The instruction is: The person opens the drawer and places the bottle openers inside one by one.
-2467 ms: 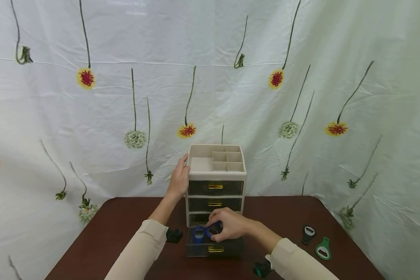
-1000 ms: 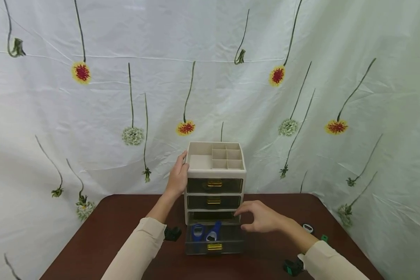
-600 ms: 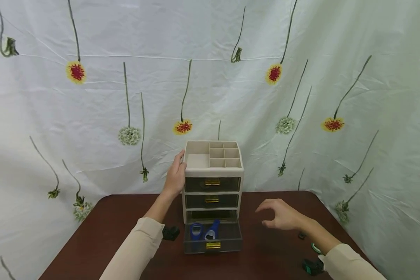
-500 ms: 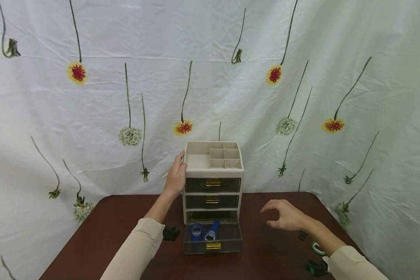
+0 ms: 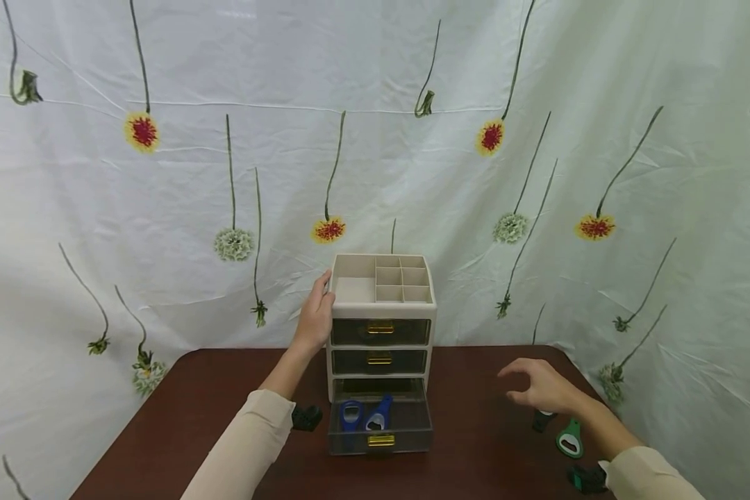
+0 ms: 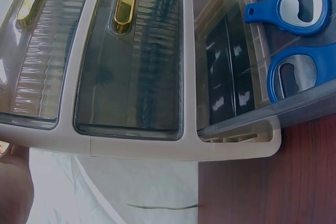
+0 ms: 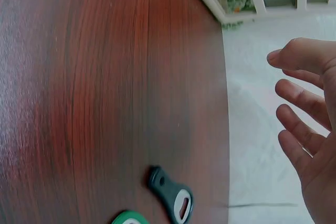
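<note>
A cream drawer cabinet (image 5: 383,310) stands on the table with its bottom drawer (image 5: 406,418) pulled out. Inside that drawer lie two blue bottle openers, the left bottle opener (image 5: 351,413) and the right bottle opener (image 5: 380,414); both show large in the left wrist view. My left hand (image 5: 314,319) rests against the cabinet's upper left side, fingers extended along it. Right of the cabinet, over the table, my right hand (image 5: 544,386) holds nothing, its fingers loosely bent and apart. Below it lie a dark bottle opener (image 7: 172,195) and a green bottle opener (image 5: 569,440).
Two upper drawers (image 5: 380,332) with gold handles are closed. The cabinet's top has a divided tray (image 5: 357,290). A dark red-brown wooden table (image 5: 225,396) bears everything, with a flower-patterned white cloth (image 5: 375,173) hanging behind.
The right hand has let go of a blue bottle opener in the drawer and moved right, away from the cabinet. The left hand stays at the cabinet's side.
</note>
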{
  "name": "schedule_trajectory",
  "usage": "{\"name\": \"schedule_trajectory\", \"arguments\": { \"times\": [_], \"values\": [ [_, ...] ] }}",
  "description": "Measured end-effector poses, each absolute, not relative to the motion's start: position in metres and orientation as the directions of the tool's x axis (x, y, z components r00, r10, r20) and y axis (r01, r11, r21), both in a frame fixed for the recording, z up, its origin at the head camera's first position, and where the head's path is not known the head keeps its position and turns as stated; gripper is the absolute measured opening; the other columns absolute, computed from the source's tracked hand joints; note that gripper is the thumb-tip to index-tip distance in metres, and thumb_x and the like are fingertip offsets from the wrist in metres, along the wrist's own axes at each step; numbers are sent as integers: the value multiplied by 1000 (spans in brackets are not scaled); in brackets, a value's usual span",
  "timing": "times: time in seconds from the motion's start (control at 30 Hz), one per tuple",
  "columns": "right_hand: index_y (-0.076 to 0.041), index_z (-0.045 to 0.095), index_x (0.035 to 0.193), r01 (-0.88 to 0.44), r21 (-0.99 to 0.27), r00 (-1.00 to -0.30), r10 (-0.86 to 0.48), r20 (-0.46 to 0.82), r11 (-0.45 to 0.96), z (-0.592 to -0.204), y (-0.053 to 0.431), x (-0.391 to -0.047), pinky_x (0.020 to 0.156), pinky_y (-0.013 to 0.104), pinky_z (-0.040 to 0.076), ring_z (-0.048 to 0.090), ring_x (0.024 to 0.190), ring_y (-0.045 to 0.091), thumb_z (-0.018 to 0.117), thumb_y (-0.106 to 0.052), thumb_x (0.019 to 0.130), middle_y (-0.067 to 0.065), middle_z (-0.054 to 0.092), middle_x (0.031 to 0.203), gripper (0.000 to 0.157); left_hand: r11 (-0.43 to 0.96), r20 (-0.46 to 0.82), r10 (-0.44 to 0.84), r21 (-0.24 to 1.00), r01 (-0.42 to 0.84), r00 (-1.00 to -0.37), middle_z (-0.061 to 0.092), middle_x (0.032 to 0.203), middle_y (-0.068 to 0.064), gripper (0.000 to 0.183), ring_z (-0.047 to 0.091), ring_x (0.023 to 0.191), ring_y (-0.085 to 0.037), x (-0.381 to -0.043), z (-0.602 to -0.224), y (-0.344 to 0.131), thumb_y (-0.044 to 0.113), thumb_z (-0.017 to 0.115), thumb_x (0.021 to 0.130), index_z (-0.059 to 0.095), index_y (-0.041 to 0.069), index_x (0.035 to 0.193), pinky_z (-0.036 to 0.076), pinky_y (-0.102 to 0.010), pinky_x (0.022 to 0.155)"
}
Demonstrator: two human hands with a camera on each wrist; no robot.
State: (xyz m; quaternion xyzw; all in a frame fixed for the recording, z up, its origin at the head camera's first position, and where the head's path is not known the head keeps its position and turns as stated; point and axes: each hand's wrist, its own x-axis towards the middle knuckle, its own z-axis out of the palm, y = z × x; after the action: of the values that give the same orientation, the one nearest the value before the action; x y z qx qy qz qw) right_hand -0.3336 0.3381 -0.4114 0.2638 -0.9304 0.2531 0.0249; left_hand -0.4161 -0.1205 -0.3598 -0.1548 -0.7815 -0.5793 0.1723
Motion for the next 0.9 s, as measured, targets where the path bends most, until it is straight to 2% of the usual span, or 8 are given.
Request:
{"name": "schedule_trajectory", "arguments": {
  "times": [0.2, 0.4, 0.7, 0.9],
  "values": [
    [-9, 73, 121, -406, -505, -910, -385, 150, 762, -418, 355, -332, 90, 62, 51, 58, 119, 47, 80, -21, 91, 14, 67, 125, 33, 277, 455, 42, 850, 448, -890, 32, 164, -17, 55, 34, 146, -38, -417, -361, -120, 16, 32, 111, 25, 7, 164, 29, -56, 117],
    [-8, 74, 118, -344, -505, -939, -307, 158, 791, -430, 369, -330, 89, 64, 50, 57, 118, 49, 80, -15, 89, 17, 67, 124, 30, 283, 460, 36, 846, 451, -887, 30, 165, -15, 54, 30, 149, -37, -416, -362, -120, 16, 32, 111, 26, 6, 164, 25, -54, 119],
    [0, 72, 120, -268, -541, -963, -217, 157, 798, -453, 385, -333, 82, 58, 53, 59, 112, 48, 80, -12, 89, 27, 62, 128, 34, 284, 457, 29, 849, 445, -889, 29, 166, -14, 55, 29, 150, -34, -417, -361, -120, 17, 31, 111, 26, 5, 164, 24, -54, 119],
    [0, 73, 118, -203, -543, -979, -156, 131, 815, -473, 396, -336, 82, 58, 53, 59, 113, 50, 81, -14, 87, 28, 63, 127, 35, 284, 459, 32, 848, 448, -888, 28, 167, -13, 55, 27, 150, -31, -417, -361, -120, 17, 31, 110, 26, 6, 164, 23, -52, 120]
  ]
}}
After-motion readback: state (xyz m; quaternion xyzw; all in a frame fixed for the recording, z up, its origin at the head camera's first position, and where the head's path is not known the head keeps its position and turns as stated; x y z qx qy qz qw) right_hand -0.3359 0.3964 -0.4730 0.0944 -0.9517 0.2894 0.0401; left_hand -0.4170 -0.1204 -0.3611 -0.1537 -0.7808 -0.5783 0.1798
